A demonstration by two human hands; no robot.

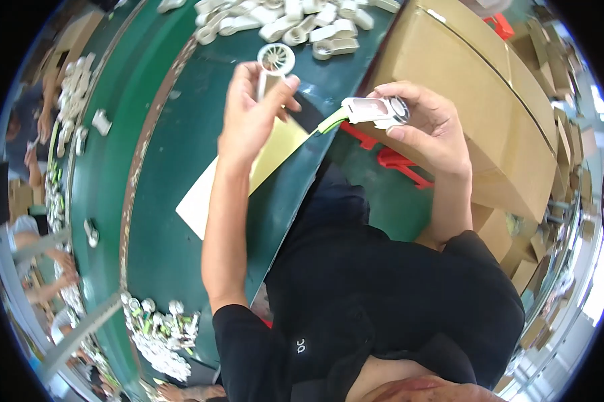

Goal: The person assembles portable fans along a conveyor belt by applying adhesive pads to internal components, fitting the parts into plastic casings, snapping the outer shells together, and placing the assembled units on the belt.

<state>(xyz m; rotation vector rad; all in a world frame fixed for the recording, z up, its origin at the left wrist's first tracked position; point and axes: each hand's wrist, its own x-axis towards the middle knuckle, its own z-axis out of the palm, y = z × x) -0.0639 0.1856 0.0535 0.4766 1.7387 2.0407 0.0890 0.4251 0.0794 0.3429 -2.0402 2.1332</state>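
Note:
My left hand (pixel 252 110) grips the white handle of a small white hand-held fan part (pixel 276 60) whose round spoked head sticks up above my fingers. My right hand (pixel 426 124) holds another white fan part (pixel 372 110) with a green strap hanging from its left end. Both hands are raised above the green work table (pixel 174 221), about a hand's width apart. Under my left forearm lies a yellowish card sheet (pixel 275 151) next to a white sheet (pixel 198 201).
A heap of white fan housings (pixel 295 23) lies at the table's far end. More white and green parts (pixel 158 331) pile up at the near left. Large cardboard boxes (pixel 490 114) stand to the right, with a red frame (pixel 392 161) below them. Other people work along the left.

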